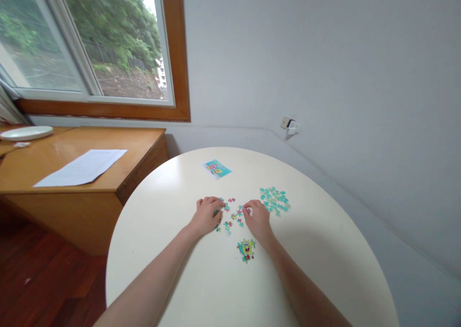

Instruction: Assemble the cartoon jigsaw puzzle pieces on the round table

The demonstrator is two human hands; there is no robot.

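Observation:
Loose jigsaw puzzle pieces in teal, pink and yellow lie between my two hands on the white round table. My left hand rests at the left side of this group, its fingers bent and thumb apart from the index finger, with some pieces partly hidden under it. On the right side, my right hand pinches a small pink puzzle piece between thumb and fingertip. Nearer to me is a joined puzzle section with a yellow cartoon face.
Several teal puzzle pieces lie spread out right of my right hand. A picture card lies toward the table's far edge. At the left stands a wooden desk bearing paper and a white plate. A wall rises behind.

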